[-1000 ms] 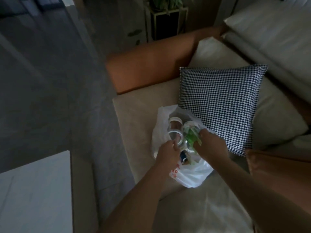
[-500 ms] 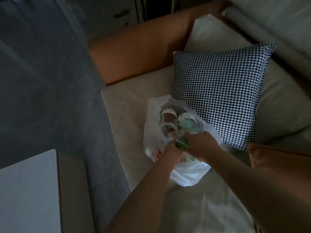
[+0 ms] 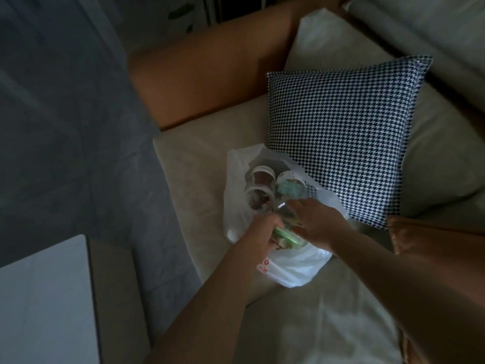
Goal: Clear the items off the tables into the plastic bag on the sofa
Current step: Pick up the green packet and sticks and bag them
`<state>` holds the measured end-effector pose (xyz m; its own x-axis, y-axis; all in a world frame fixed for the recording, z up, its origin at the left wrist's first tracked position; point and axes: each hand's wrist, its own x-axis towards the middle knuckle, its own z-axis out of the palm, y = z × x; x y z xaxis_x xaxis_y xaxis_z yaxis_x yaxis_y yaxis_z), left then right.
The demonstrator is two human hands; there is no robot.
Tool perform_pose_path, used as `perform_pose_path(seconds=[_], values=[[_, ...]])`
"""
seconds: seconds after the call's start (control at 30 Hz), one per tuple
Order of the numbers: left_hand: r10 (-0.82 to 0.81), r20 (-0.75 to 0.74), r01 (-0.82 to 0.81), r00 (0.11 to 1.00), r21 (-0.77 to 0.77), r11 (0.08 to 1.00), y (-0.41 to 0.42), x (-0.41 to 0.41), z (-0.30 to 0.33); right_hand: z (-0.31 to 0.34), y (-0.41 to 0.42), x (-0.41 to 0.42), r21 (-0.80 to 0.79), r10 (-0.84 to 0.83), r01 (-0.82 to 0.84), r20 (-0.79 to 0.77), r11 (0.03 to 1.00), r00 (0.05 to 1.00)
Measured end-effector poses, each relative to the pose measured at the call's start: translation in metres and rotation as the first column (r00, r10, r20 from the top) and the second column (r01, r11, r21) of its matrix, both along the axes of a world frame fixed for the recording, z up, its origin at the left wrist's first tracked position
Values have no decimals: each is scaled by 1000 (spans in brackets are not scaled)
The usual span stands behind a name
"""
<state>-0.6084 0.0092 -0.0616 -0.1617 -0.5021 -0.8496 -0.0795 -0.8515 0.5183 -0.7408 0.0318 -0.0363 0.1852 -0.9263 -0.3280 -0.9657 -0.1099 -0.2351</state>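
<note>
in the head view the white plastic bag [image 3: 291, 269] sits on the sofa [image 3: 199, 164] seat just in front of the houndstooth cushion [image 3: 338, 132], with round clear tubs [image 3: 259, 190] showing in its open mouth. the left hand [image 3: 262, 232] has its fingers curled round a green-topped item [image 3: 284, 236] at the near side of the bag's mouth, while the right hand [image 3: 317, 222] lies over the mouth on the cushion side, and whether it grips anything i cannot tell. the bag looks limp and full, so a careless push may tip it and spill tubs away from the cushion.

Dim room; grey floor [image 3: 65, 114], houndstooth cushion [image 3: 341, 132], possibly table [image 3: 44, 306].
</note>
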Motion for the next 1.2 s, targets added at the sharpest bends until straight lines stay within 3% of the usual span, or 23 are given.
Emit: perform_pose_path(seconds=[0.07,0.1,0.17,0.23,0.3,0.37,0.43,0.53,0.6,0.8,0.9,1.07,1.2], values=[[-130,73,134,989,-48,990,1,6,-2,-1,2,-1,9,45,-44,-53,999,998],[-296,169,317,940,-117,941,2,10,-8,0,3,-2,22,66,-65,-70,998,995],[-552,447,678,704,-195,708,4,19,-11,3,6,-3,50,122,-118,-97,992,988],[-615,617,854,492,-203,479,7,29,-16,4,10,-3,81,208,-197,-152,977,966],[-618,698,927,362,-199,319,11,40,-16,3,15,-3,132,294,-271,-219,954,930],[-578,783,972,231,-159,174,12,51,-18,-2,21,-4,189,343,-301,-255,935,904],[-545,826,989,148,-115,94,11,60,-18,-9,26,-5,216,366,-313,-288,925,885],[-507,849,987,150,-104,119,13,69,-18,-16,35,-5,189,352,-304,-331,934,876],[-436,894,994,103,-81,69,15,71,-13,-17,40,-5,132,309,-281,-315,951,897],[-295,943,981,156,-182,-63,29,84,1,-13,63,-15,120,162,-151,-88,981,983],[-321,931,981,172,-191,-29,39,89,4,-5,76,-17,170,50,-45,-28,984,998],[-320,915,969,246,-232,81,60,97,8,7,91,-10,151,90,-78,-72,985,993],[-319,926,979,200,-177,99,66,101,17,12,90,-2,99,136,-125,-119,987,983]])
